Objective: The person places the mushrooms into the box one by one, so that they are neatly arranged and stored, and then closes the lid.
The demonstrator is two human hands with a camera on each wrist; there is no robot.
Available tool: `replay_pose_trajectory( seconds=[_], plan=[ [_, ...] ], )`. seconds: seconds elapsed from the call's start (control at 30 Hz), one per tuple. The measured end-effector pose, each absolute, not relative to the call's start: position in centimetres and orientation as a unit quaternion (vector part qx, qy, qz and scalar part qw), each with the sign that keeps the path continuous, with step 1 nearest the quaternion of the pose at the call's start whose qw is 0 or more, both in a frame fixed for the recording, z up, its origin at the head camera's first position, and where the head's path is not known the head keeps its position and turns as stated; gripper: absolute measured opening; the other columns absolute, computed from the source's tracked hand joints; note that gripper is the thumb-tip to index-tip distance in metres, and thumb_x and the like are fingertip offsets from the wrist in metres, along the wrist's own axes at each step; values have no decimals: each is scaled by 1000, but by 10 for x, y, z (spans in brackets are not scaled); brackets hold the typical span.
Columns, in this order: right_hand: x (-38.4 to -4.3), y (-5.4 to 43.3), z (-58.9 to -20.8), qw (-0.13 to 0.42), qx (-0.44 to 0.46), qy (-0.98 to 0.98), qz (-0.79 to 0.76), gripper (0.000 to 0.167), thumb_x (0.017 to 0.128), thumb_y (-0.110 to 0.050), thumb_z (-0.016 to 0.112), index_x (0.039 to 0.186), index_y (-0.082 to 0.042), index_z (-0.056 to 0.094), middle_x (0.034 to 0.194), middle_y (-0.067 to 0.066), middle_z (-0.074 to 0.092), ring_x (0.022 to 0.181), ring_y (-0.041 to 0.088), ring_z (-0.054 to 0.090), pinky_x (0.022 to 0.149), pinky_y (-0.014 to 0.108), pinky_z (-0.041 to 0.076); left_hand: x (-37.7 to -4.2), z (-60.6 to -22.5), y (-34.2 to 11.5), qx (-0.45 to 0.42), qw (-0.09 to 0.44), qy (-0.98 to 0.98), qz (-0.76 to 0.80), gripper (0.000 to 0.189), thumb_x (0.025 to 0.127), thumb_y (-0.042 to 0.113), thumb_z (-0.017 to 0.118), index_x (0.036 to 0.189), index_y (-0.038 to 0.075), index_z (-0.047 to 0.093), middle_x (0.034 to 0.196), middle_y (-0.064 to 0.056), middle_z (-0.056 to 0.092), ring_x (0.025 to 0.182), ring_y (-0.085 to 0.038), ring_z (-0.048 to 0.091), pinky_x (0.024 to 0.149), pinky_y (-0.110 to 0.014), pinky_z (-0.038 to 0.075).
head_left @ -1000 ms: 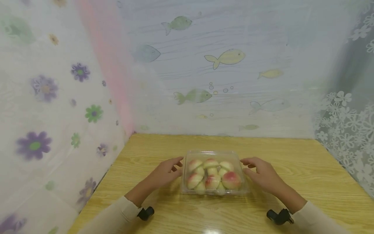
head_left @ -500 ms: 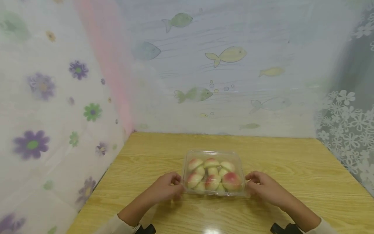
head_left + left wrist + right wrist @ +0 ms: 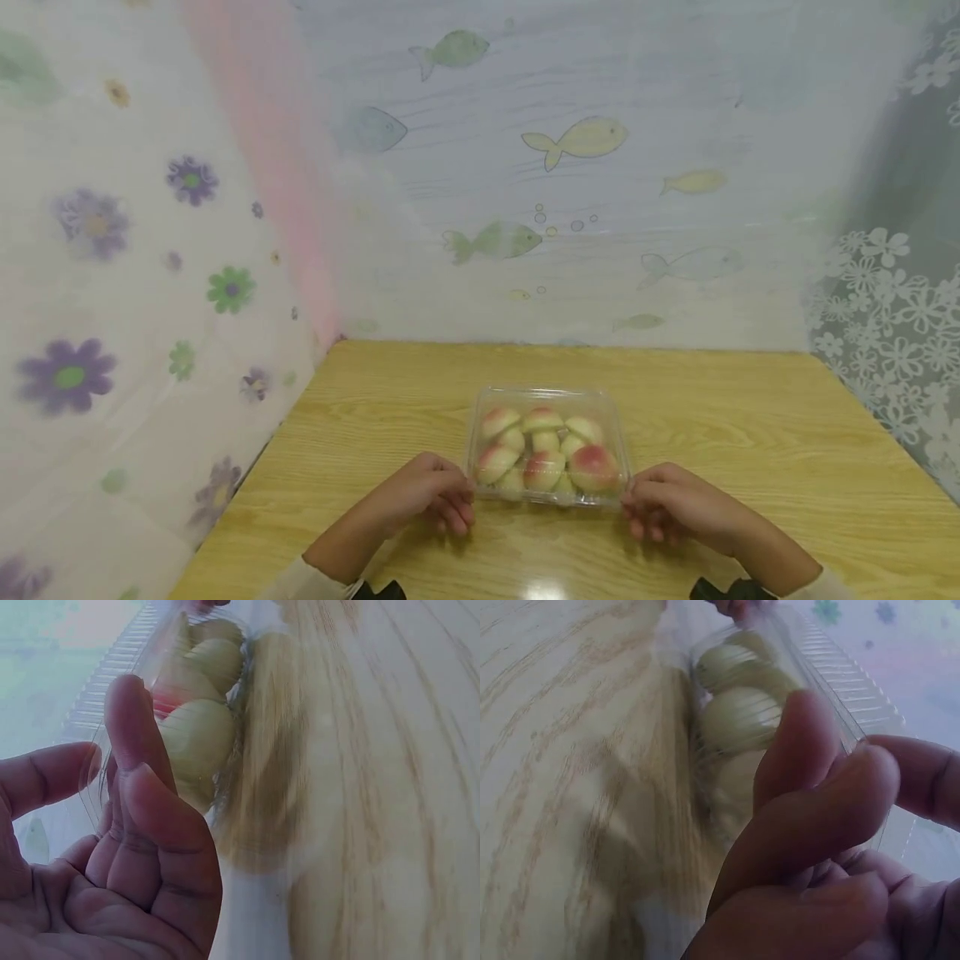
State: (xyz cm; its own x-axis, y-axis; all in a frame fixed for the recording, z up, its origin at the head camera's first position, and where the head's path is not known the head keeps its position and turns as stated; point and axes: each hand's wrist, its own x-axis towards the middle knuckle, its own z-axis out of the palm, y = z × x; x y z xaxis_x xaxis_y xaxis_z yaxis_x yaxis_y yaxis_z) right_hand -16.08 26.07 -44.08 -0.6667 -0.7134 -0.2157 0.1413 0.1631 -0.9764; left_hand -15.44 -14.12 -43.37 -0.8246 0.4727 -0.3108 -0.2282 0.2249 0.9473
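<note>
A clear plastic clamshell box (image 3: 551, 398) rests on the table in the head view. Through its lid show several mushroom-shaped pieces (image 3: 593, 467), cream with reddish caps. My left hand (image 3: 429, 498) pinches the rim at the near left corner; in the left wrist view the thumb (image 3: 56, 776) lies on one side of the rim and the index finger (image 3: 135, 724) on the other. At the near right corner my right hand (image 3: 684, 505) does likewise, its thumb (image 3: 919, 776) and fingers (image 3: 799, 746) around the rim in the right wrist view. The remaining fingers of both hands curl below.
The wood-grain table (image 3: 405, 375) reaches back to a sheet printed with fish (image 3: 592, 137). A flowered sheet (image 3: 135, 333) stands along the left side, and a white-flowered grey panel (image 3: 892, 292) on the right. Dark wrist-camera mounts (image 3: 378, 590) show at the bottom edge.
Both hands have moved from beside the box toward its near corners, closer to me, and now pinch the rim there. The box has hardly moved.
</note>
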Motion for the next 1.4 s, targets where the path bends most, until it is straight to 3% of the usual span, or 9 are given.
replay_pose_trajectory(
  seconds=[0.33, 0.57, 1.4],
  plan=[
    [-164, 264, -445, 374, -206, 644, -634, 27, 107, -16, 52, 95, -4, 73, 75, -7, 72, 58, -1, 54, 51, 15, 39, -155, -434, -142, 89, 290, 713, 631, 32, 97, 19, 66, 93, -12, 69, 73, -7, 76, 61, -13, 73, 51, -21, 52],
    [-164, 267, -446, 369, -215, 635, -643, 26, 106, -12, 51, 95, -5, 74, 72, -8, 71, 57, -3, 54, 49, 14, 37, -157, -437, -143, 93, 289, 709, 636, 32, 97, 19, 67, 93, -12, 69, 73, -7, 76, 61, -14, 73, 50, -21, 52],
    [-165, 265, -447, 395, -206, 585, -678, 27, 107, -9, 50, 96, -4, 74, 74, -7, 72, 60, -2, 60, 56, 13, 50, -156, -437, -142, 90, 288, 712, 634, 24, 96, 20, 66, 86, -2, 70, 72, -5, 76, 61, -14, 73, 52, -22, 52]
  ],
)
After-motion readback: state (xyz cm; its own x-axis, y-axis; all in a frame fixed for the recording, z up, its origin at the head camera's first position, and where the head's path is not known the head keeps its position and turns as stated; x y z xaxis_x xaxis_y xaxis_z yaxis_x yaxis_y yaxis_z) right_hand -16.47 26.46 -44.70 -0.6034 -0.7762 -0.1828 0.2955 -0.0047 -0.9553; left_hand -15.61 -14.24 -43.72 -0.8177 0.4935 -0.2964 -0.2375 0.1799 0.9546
